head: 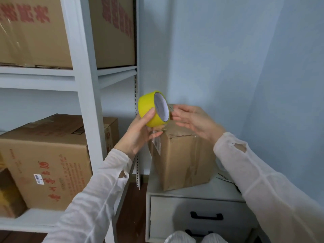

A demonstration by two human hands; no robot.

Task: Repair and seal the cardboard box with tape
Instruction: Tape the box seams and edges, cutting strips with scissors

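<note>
The tape [154,109] is gripped in the raised left hand [140,132], above the box [182,155]. The right hand [191,120] is held relaxed, fingers extended beside the roll.

Low white drawer cabinet [219,189] with black handles [206,216], standing on dark wooden floor [134,207]. Carries plain brown cardboard box [182,158], upright, toward left of top. Just beside: white metal shelving rack [85,85]. Lower shelf holds big brown carton with red print [45,160]; upper shelf holds another red-printed brown carton [33,35].
</note>
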